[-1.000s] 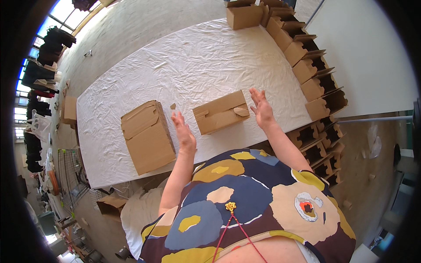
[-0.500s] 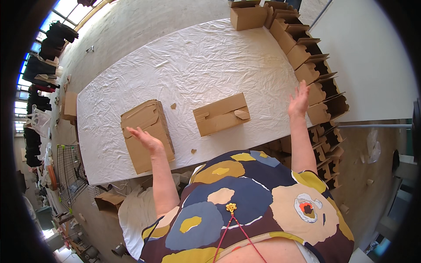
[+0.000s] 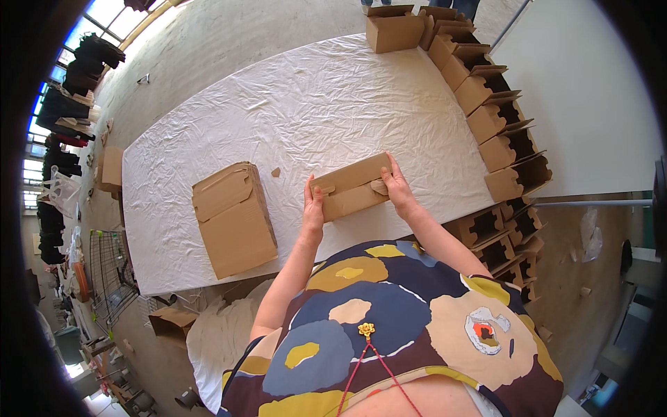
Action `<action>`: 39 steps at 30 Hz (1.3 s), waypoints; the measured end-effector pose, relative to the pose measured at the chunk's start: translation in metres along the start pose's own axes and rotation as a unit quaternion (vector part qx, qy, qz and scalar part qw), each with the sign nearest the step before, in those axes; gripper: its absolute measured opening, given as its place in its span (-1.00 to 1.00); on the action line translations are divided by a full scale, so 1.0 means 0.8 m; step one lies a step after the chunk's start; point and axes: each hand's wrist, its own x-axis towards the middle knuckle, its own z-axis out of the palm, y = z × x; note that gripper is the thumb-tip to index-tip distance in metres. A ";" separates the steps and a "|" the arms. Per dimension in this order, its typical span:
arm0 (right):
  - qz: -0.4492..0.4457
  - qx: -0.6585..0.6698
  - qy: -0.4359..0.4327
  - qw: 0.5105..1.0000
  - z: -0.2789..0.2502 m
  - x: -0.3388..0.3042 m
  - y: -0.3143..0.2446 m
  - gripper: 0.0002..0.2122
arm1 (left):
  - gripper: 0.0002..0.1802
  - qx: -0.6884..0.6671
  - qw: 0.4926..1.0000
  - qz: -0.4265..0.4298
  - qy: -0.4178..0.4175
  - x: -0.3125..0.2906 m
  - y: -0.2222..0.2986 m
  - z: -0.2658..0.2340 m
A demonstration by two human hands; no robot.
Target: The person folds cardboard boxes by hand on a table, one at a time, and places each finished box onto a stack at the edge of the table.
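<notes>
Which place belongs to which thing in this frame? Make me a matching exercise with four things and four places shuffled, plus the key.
Things
1. closed box
2. flat cardboard stack
3. cardboard scrap
4. open boxes

Places
A. in a row along the right side of the white cloth
B. on the cloth, in the gap between the stack and the closed box
C. between the left hand and right hand, touched at both ends
D. on the cloth, left of the scrap

Pairs: 1-C, 2-D, 3-B, 4-A

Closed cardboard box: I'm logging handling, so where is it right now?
In the head view, the closed cardboard box is near the picture's centre, between the left hand and the right hand, right of the flat cardboard stack.
</notes>
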 end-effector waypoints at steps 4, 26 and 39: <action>-0.005 -0.019 -0.003 1.000 -0.006 0.007 -0.002 -0.44 | -0.30 -0.046 0.999 0.009 0.008 0.003 -0.005 0.003; -0.020 0.294 0.058 0.954 -0.087 0.059 -0.090 -0.72 | -0.38 -0.229 0.959 0.167 0.004 0.017 0.091 0.052; 0.061 -0.020 -0.026 0.998 -0.105 0.073 -0.034 -0.55 | -0.30 0.022 0.996 0.074 0.038 0.046 0.048 0.059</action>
